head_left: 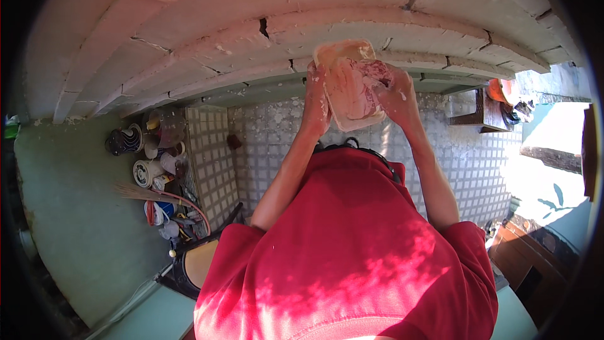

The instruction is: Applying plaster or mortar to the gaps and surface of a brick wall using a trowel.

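My left hand (316,102) is closed on the left rim of a shallow rectangular plastic tub (341,122), tilted in front of my chest. Pale pinkish paste (357,91) coats its inside. Over the tub's right side, my right hand (397,96) is smeared with the same paste, its fingers bent in around a reddish, paste-covered lump that I cannot make out. Just beyond both hands runs a block wall (251,44) with pale mortar-like ridges and several dark gaps along its joints.
Left of me, paint cans and buckets (146,173), a straw broom (139,192) and assorted tools crowd together. Near my left elbow is a chair (196,264). A wooden ledge (481,112) with an orange bowl (501,90) stands right. Spatters mark the tiled floor (270,132).
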### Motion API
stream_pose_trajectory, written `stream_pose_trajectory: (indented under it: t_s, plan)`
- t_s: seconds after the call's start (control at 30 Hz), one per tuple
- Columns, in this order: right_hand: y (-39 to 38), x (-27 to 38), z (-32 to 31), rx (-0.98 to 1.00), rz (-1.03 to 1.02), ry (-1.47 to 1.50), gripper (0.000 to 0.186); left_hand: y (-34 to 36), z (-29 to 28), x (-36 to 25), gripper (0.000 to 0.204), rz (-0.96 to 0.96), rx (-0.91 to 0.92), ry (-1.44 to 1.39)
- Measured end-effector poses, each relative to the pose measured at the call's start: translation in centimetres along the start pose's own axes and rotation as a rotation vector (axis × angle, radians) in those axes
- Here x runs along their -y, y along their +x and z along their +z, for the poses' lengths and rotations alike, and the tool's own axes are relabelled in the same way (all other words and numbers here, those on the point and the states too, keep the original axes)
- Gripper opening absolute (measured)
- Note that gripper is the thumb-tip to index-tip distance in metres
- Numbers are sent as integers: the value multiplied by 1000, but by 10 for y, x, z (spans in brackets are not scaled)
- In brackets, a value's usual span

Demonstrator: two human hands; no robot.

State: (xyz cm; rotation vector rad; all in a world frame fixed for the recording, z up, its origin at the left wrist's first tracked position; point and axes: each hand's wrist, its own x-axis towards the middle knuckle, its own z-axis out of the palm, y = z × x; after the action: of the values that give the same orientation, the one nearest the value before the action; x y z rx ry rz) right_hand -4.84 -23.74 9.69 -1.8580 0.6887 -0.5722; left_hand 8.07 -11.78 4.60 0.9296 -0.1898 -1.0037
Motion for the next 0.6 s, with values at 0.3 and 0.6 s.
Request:
stream_pose_trajectory:
  t_s: [0.3,0.6]
  plan:
    - [-4,6,12,-31,-58,-61,29,1,-8,-4,50,-105,-23,-87]
    - [-1,6,14,-34,-22,-28,28,7,-8,-2,49,-61,19,-41]
